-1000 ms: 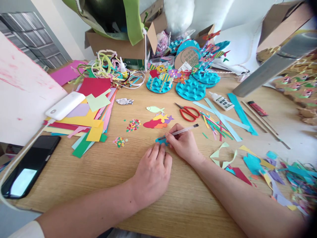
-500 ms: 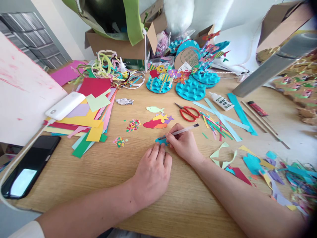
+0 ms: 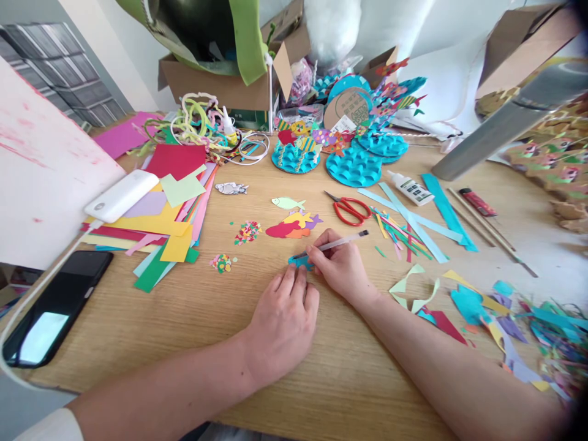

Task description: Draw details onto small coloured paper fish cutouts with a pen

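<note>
A small blue paper cutout [image 3: 301, 261] lies flat on the table, partly covered by my fingers. My left hand [image 3: 287, 312] holds it down with the fingertips along its lower edge; the thumb is hidden. Between the thumb and fingers of my right hand [image 3: 337, 264] is a slim pen [image 3: 342, 241] with a clear barrel, its tip at the cutout. Just beyond lie a red paper fish [image 3: 281, 229] overlapping yellow, orange and purple ones, and a pale green paper fish [image 3: 287, 203]. Small heaps of paper confetti [image 3: 248, 233] sit to the left.
Red-handled scissors [image 3: 351, 210], a glue bottle [image 3: 411, 187] and paper strips [image 3: 413, 214] lie right of centre. Paper scraps [image 3: 468, 303] spread at the right. Stacked coloured paper [image 3: 177, 162], a power bank [image 3: 122, 195] and a phone [image 3: 55, 306] are left. Blue fish decorations [image 3: 353, 165] stand behind.
</note>
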The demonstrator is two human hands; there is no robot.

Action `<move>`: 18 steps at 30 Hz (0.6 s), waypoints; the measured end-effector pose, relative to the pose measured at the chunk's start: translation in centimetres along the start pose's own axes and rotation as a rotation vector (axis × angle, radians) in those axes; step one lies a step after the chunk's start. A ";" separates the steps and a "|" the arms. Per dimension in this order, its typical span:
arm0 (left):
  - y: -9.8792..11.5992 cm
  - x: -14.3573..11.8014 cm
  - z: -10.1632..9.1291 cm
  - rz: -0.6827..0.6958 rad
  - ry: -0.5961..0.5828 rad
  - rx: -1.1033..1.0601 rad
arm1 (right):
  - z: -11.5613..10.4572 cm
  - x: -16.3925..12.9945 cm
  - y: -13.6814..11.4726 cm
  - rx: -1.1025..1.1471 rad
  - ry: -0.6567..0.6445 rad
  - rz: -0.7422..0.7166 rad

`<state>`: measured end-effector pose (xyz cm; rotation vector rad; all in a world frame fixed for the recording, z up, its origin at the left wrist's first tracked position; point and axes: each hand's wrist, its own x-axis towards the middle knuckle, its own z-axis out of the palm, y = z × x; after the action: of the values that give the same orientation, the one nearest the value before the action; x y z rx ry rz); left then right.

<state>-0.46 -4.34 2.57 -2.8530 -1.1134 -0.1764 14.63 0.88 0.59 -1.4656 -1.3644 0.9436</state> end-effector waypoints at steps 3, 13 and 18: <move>0.0 0.0 0.0 0.002 -0.004 -0.003 | 0.0 0.0 0.0 0.000 -0.003 0.001; 0.0 0.0 0.0 0.000 0.003 -0.003 | 0.0 0.0 -0.2 0.036 0.013 0.001; 0.0 0.0 0.1 -0.001 -0.001 -0.005 | 0.0 0.0 -0.2 0.029 0.009 0.005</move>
<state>-0.46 -4.31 2.48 -2.8573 -1.1155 -0.1780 14.53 0.87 0.77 -1.4504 -1.3358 0.9549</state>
